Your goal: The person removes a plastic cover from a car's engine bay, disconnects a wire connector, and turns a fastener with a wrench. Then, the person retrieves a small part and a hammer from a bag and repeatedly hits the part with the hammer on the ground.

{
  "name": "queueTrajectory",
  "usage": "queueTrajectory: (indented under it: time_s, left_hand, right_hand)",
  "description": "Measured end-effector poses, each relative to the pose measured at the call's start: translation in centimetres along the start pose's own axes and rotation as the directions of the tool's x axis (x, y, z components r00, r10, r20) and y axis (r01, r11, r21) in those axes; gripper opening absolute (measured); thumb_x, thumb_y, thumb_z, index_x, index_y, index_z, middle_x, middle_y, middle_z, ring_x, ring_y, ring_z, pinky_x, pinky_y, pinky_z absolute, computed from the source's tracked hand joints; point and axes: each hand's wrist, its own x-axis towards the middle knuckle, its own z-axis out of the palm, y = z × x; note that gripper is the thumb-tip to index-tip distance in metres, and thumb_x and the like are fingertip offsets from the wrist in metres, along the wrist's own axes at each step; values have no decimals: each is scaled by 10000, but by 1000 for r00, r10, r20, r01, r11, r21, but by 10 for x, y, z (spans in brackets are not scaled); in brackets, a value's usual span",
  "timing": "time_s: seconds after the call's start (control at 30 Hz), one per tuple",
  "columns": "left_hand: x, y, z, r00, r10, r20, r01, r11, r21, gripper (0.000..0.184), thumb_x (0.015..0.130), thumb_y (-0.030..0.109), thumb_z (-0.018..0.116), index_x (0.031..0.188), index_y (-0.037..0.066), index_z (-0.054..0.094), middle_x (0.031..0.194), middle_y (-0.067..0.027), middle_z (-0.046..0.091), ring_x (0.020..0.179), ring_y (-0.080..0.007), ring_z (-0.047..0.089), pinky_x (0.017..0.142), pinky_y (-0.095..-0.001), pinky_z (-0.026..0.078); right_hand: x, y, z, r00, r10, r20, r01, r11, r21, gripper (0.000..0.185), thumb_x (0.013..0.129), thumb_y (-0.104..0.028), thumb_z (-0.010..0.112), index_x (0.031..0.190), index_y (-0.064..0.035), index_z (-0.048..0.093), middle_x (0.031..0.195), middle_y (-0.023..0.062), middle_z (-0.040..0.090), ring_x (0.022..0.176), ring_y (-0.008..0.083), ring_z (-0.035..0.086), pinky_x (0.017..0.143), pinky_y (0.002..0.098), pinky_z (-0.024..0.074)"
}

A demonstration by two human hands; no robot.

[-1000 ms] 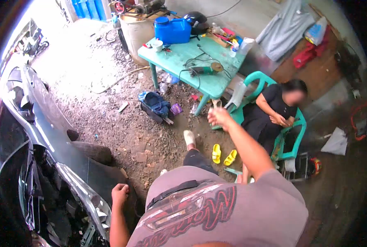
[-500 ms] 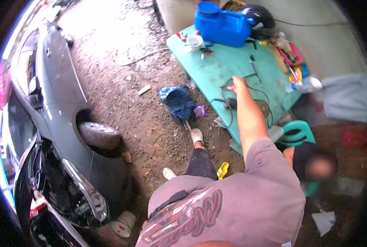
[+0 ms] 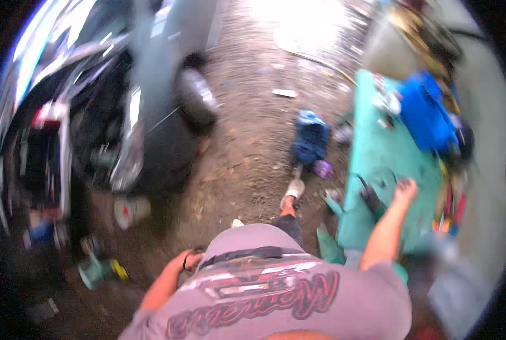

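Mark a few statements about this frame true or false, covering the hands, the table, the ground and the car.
1. The right hand is over the green table. True.
2. The blue jug is on the table. True.
3. The left hand is gripping the jug. False: it is beside the person's waist.
4. The dark blue bundle lies on the ground. True.
5. The car is on the right side of the picture. False: it is on the left side.
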Motion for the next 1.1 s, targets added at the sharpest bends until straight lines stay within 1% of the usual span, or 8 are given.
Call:
queueTrajectory:
  time_s: [0.03, 0.23, 0.3, 0.4, 0.57, 0.8, 0.9, 1.1]
  left_hand:
    - [3, -38, 26, 998, 57, 34, -56, 998, -29, 466, 970, 476, 622, 1096, 40, 729, 895, -96, 718, 772, -182, 663, 632, -384, 549]
    - [-1, -127, 86, 909, -376, 182, 416, 851, -322, 500, 926, 461, 664, 1114, 3, 730, 952, -125, 739, 875, -277, 719, 716, -441, 596]
    - [-12, -128, 62, 969, -223, 107, 245, 920, -305, 430, 872, 403, 730, 1062, 18, 736, 858, -155, 748, 822, -311, 730, 657, -452, 576]
    - [3, -190, 46, 987, 163, -8, -149, 919, 365, 386, 808, 361, 771, 1054, 67, 732, 1003, -188, 749, 831, -377, 714, 700, -480, 562]
    - [-56, -208, -43, 642, 318, -697, -418, 908, 29, 457, 837, 360, 761, 1187, 73, 696, 1074, -202, 726, 1002, -379, 694, 883, -470, 554]
    - [-186, -186, -198, 356, 533, -767, -660, 725, 198, 480, 897, 340, 718, 1280, 58, 652, 1182, -199, 705, 1073, -359, 691, 931, -456, 545]
    - [-183, -205, -255, 685, 371, -627, -349, 923, 163, 432, 931, 369, 665, 1271, 102, 669, 1072, -255, 714, 1023, -415, 693, 901, -493, 545]
    - [-151, -295, -406, 645, 316, -695, -393, 918, 53, 343, 992, 303, 570, 1131, 12, 686, 1056, -261, 704, 1016, -446, 674, 919, -525, 523]
  right_hand:
    - [-35, 28, 62, 838, -539, -90, 347, 651, -675, 120, 877, -148, 645, 934, -52, 600, 922, 66, 624, 857, 233, 603, 660, 320, 496]
    - [-165, 48, 266, 908, -244, 341, 416, 618, -667, 283, 974, -80, 579, 1253, -85, 528, 1034, 110, 660, 848, 162, 596, 751, 312, 524]
    - [-225, 102, 383, 842, -64, 536, 499, 472, -727, 245, 1019, -75, 526, 1262, -53, 553, 1118, 126, 676, 876, 167, 625, 766, 303, 533]
    - [-293, 184, 482, 660, 269, 702, 585, 402, -704, 225, 1043, -85, 499, 1200, 11, 629, 1185, 123, 683, 1003, 187, 653, 888, 329, 550]
    - [-501, 376, 574, 399, 563, 724, 668, 362, -650, 204, 1001, -17, 568, 1142, -2, 714, 1060, 93, 723, 958, 167, 672, 861, 304, 546]
    - [-724, 604, 625, 76, 820, 567, 566, 433, -702, 89, 951, -36, 672, 1000, 30, 707, 832, 68, 710, 757, 131, 676, 706, 268, 545]
    - [-767, 686, 654, -116, 773, 624, 521, 582, -624, 103, 961, -64, 661, 1021, 15, 687, 923, 80, 731, 777, 135, 669, 727, 294, 537]
    - [-801, 829, 765, -319, 746, 585, 756, 572, -318, 200, 945, -120, 653, 1104, 2, 659, 997, 193, 721, 947, 345, 700, 850, 430, 536]
